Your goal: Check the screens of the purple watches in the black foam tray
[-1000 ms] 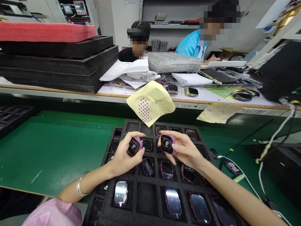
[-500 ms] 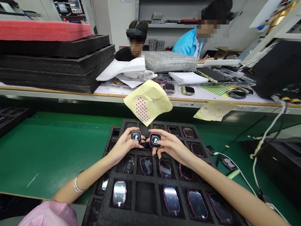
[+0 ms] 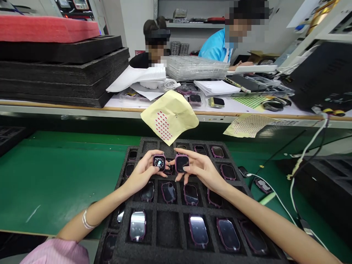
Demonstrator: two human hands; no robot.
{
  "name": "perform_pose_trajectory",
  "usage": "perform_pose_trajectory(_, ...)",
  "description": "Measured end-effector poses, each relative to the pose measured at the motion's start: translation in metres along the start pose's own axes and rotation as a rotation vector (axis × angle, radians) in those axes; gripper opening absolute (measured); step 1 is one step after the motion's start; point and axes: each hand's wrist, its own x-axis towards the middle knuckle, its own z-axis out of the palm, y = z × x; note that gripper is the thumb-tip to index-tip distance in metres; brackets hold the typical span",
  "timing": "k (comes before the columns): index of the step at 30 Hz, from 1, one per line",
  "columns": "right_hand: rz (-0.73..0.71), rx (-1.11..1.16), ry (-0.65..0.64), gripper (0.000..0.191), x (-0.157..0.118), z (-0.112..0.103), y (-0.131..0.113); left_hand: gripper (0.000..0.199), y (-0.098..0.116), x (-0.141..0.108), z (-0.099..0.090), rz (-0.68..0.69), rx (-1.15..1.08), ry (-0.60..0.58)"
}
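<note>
My left hand (image 3: pixel 145 165) grips a smartwatch (image 3: pixel 159 163) with a purple frame; its lit screen shows a dial, and my thumb lies at its lower edge. In my right hand (image 3: pixel 200 167) is a second smartwatch (image 3: pixel 181 163), also purple-framed, its screen dark, with my thumb on the lower right of the glass. The two are held side by side above a black foam tray (image 3: pixel 168 229). Strapless watches, such as this dark one (image 3: pixel 198 231), lie in most of its compartments. One compartment in the front row is bare. My hands cover part of the middle rows.
Behind the tray, a yellow sticker sheet (image 3: pixel 170 115) hangs from the shelf edge. Black foam trays (image 3: pixel 55 80) are stacked at left under red foam (image 3: pixel 49 29). A white cable (image 3: pixel 286 205) runs along the right. Two people sit across the shelf.
The screen of the watch in my right hand has gone from a lit dial to dark. Both hands keep their grip. The whole view has shifted slightly.
</note>
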Motion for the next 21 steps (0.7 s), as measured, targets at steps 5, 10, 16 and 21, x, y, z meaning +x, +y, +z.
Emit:
perform_pose_trajectory(5,-0.010,-0.025,-0.005,0.054,0.000,0.000,0.000,0.039,0.001,-0.001,0.002,0.016,0.028,-0.012)
perform_pose_trajectory(10,-0.020,-0.071,0.009,0.052,-0.001,0.003,-0.003,0.035,0.002,-0.001,0.002,0.040,0.038,-0.030)
perform_pose_trajectory(16,-0.032,-0.099,0.018,0.049,-0.003,0.005,-0.008,0.028,0.004,0.000,0.003,0.072,0.041,-0.027)
perform_pose_trajectory(21,-0.041,-0.094,0.016,0.050,-0.004,0.003,-0.010,0.029,0.004,0.000,0.001,0.072,0.032,-0.034)
